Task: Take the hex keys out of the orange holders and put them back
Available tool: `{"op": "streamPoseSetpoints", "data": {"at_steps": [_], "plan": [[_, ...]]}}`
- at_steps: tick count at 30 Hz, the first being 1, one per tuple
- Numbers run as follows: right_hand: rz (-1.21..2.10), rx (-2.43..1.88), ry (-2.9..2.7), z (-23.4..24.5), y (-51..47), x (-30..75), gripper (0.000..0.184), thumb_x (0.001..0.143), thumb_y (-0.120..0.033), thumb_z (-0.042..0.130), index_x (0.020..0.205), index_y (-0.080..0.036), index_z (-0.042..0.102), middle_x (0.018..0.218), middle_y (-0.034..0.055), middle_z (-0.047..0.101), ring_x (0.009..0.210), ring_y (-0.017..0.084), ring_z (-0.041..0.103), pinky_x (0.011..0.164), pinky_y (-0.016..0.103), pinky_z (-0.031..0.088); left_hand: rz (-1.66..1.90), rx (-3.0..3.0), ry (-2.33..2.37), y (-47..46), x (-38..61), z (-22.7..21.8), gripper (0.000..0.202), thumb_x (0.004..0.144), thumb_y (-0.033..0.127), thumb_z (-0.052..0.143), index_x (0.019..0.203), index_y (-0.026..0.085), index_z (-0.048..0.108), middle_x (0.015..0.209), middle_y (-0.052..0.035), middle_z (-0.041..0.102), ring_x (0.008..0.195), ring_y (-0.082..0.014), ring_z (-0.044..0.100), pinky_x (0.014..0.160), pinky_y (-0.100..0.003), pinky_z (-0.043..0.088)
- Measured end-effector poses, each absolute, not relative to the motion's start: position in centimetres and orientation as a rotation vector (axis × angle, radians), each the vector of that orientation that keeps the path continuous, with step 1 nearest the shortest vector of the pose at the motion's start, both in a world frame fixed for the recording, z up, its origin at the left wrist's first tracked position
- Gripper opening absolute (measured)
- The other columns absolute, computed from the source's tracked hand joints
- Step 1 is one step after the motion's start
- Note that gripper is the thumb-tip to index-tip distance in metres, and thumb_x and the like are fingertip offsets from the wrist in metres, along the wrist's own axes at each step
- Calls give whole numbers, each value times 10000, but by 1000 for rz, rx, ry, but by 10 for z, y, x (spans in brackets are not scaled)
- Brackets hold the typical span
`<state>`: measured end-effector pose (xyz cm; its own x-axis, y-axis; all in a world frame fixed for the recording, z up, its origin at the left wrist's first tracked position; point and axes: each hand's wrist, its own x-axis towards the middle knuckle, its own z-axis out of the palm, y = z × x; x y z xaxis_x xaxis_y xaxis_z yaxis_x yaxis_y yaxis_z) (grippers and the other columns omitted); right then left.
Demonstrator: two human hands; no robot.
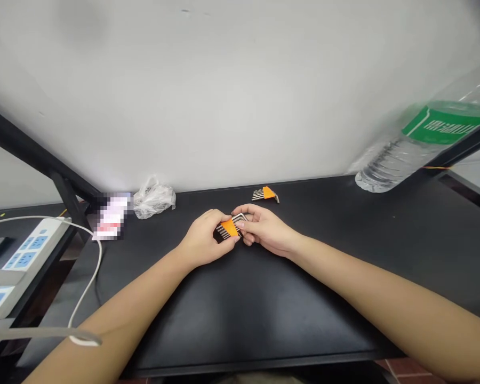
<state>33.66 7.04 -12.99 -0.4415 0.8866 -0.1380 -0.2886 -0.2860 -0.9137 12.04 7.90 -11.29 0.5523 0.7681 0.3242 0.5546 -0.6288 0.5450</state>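
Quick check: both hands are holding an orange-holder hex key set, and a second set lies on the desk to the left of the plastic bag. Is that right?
Not quite: the head view shows the second hex key set to the right of the plastic bag, not the left. The left hand and right hand do hold the first hex key set.

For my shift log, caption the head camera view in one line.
Left hand and right hand hold an orange-clipped hex key set over a black table, a second set lying beyond.
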Motion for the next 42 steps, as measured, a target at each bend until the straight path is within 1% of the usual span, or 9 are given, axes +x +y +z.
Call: {"op": "streamPoseSetpoints", "data": {"at_steps": [4,9,13,17,19,24,33,38,42], "plan": [[1808,-946,-1132,-131,75,338,401,833,-362,800,1144,-208,599,694,-44,594,517,85,497,517,247,502,752,2431,1103,82,119,-117,288,845,374,714,1069,218,623,957,-39,673,880,-204,648,791,-348,542],[1815,-998,-1276,-128,72,336,357,918,-440,699,1174,-223,577,740,-15,646,592,141,635,622,339,601,768,2432,1050,80,117,-119,298,865,366,704,1108,217,615,1009,-49,675,905,-205,640,820,-355,536],[1775,-1006,-1377,-127,68,333,314,971,-440,623,1194,-227,561,719,-26,634,605,139,646,662,337,608,732,2419,1031,78,116,-120,324,872,386,713,1133,223,609,1047,-56,682,933,-214,646,836,-368,540],[1833,-956,-1401,-125,68,335,339,950,-379,667,1237,-237,555,850,-10,656,667,127,658,723,345,613,727,2399,1035,78,116,-121,361,886,450,712,1154,230,610,1073,-58,688,961,-223,656,862,-381,543],[1879,-924,-1380,-124,69,337,381,922,-340,707,1256,-235,555,903,0,660,687,125,660,744,352,614,722,2403,1035,78,116,-122,366,897,451,701,1175,231,606,1080,-61,688,968,-225,657,872,-388,544],[1884,-914,-1391,-124,70,340,499,864,-254,758,1312,-213,544,935,18,664,706,139,672,745,364,619,705,2417,1040,78,115,-121,378,882,438,718,1184,238,608,1079,-60,690,978,-232,662,883,-396,546],[1824,-919,-1518,-127,74,343,537,865,-226,730,1361,-206,525,929,14,668,662,136,672,654,329,621,666,2436,1064,79,113,-122,406,861,457,739,1175,229,621,1118,-58,707,1000,-233,680,913,-394,542],[1848,-902,-1467,-128,75,346,521,862,-243,745,1344,-198,551,959,29,689,655,133,680,650,317,614,644,2459,1088,80,111,-120,419,828,436,764,1166,225,632,1086,-59,718,996,-247,691,906,-401,551],[1931,-845,-1353,-126,76,349,504,851,-254,772,1313,-196,579,973,42,703,688,141,689,666,315,614,672,2437,1069,80,109,-119,413,835,445,753,1168,232,631,1086,-51,717,984,-238,691,882,-390,562]]}}
